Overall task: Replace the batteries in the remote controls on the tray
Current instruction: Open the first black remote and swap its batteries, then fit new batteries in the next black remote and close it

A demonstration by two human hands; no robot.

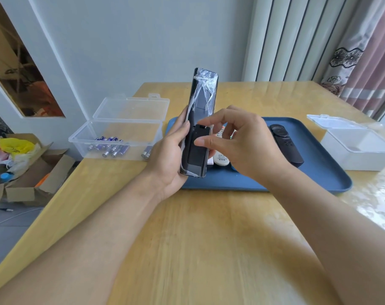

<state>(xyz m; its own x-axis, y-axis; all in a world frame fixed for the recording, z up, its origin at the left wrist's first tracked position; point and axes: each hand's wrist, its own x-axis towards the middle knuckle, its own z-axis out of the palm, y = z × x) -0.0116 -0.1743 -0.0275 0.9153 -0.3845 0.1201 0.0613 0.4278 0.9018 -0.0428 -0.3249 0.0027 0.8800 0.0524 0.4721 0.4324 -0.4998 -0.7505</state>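
Working the battery cover on the wrapped black remote

At frame centre the left hand gripped the long black remote upright above the blue tray, while the right hand pinched its battery cover; thumb pressure sliding along the body seemed best, since loose plastic wrap could snag. Spare batteries lay in the clear box centre left, another black remote on the tray

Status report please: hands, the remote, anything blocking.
Left hand grips black remote, back up. Right hand fingers on battery cover, still fitted. Batteries in clear box, left. Nothing blocking.
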